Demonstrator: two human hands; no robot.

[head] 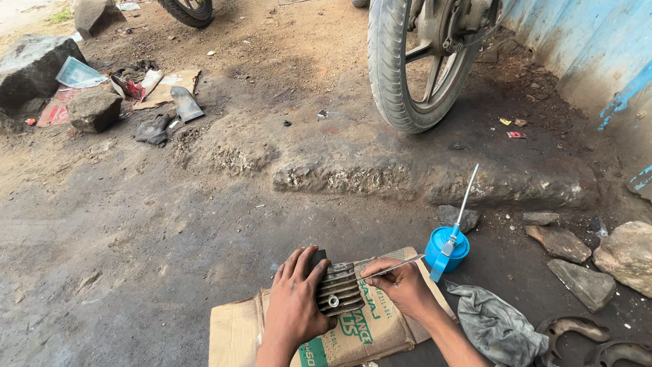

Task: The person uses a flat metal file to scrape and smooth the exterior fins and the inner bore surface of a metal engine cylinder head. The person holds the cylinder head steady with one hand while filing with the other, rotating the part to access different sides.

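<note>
Two hands (293, 299), one finned cylinder (338, 291), one thin blade (397, 267), one blue oil can (447, 249), two tyres (401, 68).

Both forearms come up from the bottom edge, bare, and lean in toward each other. The left hand (293, 299) lies palm down with the back of the hand facing up, wrist straight, its fingers (299, 261) spread and stretched forward, the tips curling over and pressing down, the thumb out on the inner side. The right hand (404, 285) sits just beside it, close but not touching, turned inward at the wrist; its fingers are drawn together in a tight pinch with the thumb, knuckles raised, the forearm angling away to the lower right
</note>
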